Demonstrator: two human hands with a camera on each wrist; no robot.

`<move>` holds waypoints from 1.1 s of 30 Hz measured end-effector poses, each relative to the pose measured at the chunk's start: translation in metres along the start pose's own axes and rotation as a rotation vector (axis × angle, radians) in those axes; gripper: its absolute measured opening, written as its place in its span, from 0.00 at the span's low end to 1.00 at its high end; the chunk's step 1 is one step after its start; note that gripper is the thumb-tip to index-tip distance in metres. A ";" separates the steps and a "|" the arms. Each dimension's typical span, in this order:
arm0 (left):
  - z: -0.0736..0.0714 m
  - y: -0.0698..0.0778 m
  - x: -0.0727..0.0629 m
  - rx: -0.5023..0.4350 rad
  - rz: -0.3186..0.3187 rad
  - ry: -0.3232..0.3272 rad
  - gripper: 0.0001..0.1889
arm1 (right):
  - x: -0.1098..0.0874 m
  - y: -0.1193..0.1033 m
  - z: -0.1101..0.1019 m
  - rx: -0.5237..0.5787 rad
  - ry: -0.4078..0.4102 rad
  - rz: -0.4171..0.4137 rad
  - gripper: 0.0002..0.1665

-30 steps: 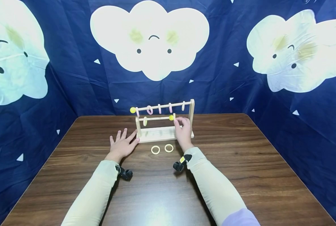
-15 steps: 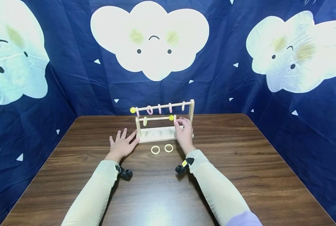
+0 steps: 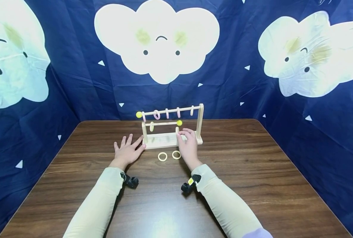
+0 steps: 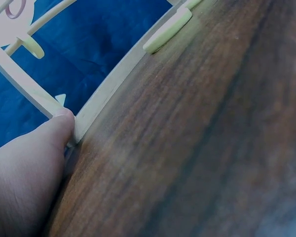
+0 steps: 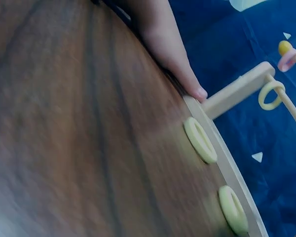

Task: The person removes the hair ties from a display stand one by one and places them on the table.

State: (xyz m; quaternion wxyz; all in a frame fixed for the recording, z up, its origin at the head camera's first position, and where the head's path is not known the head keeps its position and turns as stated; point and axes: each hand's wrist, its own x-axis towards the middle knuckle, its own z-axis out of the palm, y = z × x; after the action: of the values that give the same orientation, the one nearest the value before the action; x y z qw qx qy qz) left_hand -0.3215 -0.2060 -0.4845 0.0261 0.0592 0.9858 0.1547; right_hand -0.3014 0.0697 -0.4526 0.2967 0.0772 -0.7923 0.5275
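Observation:
A wooden ring stand (image 3: 157, 142) stands near the table's far edge, with two rods, each tipped by a yellow ball. My right hand (image 3: 189, 147) pinches a pale ring (image 3: 177, 130) between thumb and fingers, just below the lower rod's yellow ball (image 3: 179, 123) in the head view. Spread flat on the table, my left hand (image 3: 126, 153) touches the left end of the base; its thumb (image 4: 61, 126) lies against that corner in the left wrist view. One pale yellow ring (image 3: 151, 126) hangs on the lower rod. The upper rod carries several pink rings (image 3: 157, 114) and a pale one (image 3: 192, 110).
Two pale yellow rings, a left one (image 3: 158, 156) and a right one (image 3: 173, 155), lie flat on the brown wooden table (image 3: 238, 165) in front of the base. A dark blue cloth (image 3: 232, 102) with white clouds surrounds the table's back and sides.
My right hand has moved the pinched ring from beside the lower rod's ball end, down and to the left. The left hand stays in place.

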 end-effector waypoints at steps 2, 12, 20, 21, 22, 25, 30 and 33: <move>-0.001 0.000 0.000 -0.001 0.003 0.001 0.41 | -0.003 -0.002 0.002 0.000 -0.012 -0.002 0.05; -0.001 -0.001 0.004 0.002 0.010 0.002 0.39 | -0.017 -0.010 0.018 -0.031 -0.104 0.011 0.05; 0.001 -0.003 0.003 0.009 -0.002 -0.001 0.41 | -0.028 -0.013 0.027 -0.053 -0.166 -0.008 0.04; 0.001 -0.003 0.003 0.008 -0.003 -0.002 0.41 | -0.030 -0.013 0.028 -0.063 -0.175 -0.004 0.04; 0.001 -0.002 0.003 0.005 -0.004 -0.003 0.41 | -0.031 -0.013 0.029 -0.073 -0.183 -0.002 0.04; 0.001 -0.002 0.002 0.002 -0.004 0.001 0.41 | -0.035 -0.015 0.032 -0.102 -0.209 -0.014 0.04; 0.001 -0.001 0.001 0.007 -0.007 0.001 0.40 | -0.040 -0.018 0.039 -0.146 -0.248 -0.040 0.06; 0.001 0.000 0.001 0.008 -0.007 0.000 0.40 | -0.042 -0.020 0.041 -0.164 -0.280 -0.055 0.05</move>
State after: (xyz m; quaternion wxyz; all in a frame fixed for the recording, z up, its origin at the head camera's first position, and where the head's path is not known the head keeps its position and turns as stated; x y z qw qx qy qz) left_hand -0.3223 -0.2057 -0.4860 0.0266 0.0562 0.9866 0.1507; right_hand -0.2745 0.0166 -0.4715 0.2033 0.1473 -0.8638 0.4368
